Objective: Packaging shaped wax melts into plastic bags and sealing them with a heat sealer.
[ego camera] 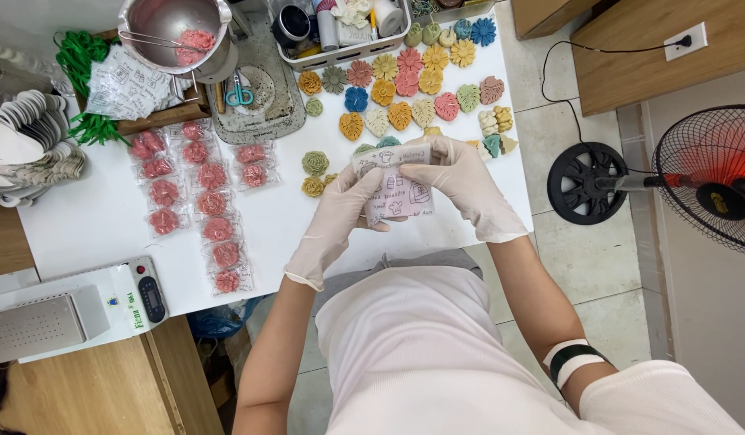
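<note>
Both gloved hands hold a small printed plastic pouch [397, 187] above the white desk [91, 225].

The left hand [340, 211] pinches the pouch's lower edge while the right hand [461, 181] grips its top, fingers curled around it; a pinkish piece seems to sit inside. This looks like the bagging step, and the next move would call for a steady pinch on the pouch mouth. Colourful flower-shaped pieces [413, 89] lie just beyond, rows of bagged pink pieces [203, 201] to the left. A metal bowl [175, 28] holds pink pieces; a plastic tray [340, 24] holds bottles; a sealing machine [74, 310] sits nearby.
</note>
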